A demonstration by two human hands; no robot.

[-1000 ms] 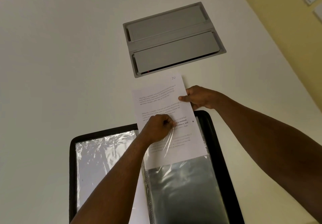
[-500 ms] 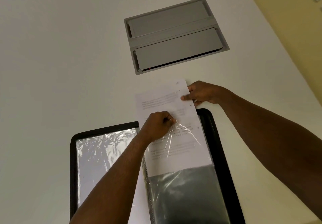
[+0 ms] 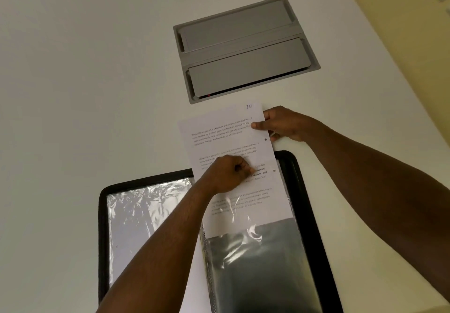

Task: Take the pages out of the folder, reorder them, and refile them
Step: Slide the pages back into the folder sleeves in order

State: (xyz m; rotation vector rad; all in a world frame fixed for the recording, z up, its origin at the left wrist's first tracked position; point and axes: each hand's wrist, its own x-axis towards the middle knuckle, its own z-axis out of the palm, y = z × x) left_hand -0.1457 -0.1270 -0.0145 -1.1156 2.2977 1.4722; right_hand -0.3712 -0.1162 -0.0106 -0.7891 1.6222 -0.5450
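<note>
Halfway inside the black zip folder's [image 3: 314,215] clear plastic sleeve [image 3: 250,252], the white printed page [image 3: 226,130], pinched by the right hand [image 3: 283,124] while the left hand [image 3: 227,174] pinches the sleeve mouth, could crumple if skewed.

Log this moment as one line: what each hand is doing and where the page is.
right hand: pinches page edge | left hand: grips sleeve opening | page: partly in sleeve | folder: open on table
</note>
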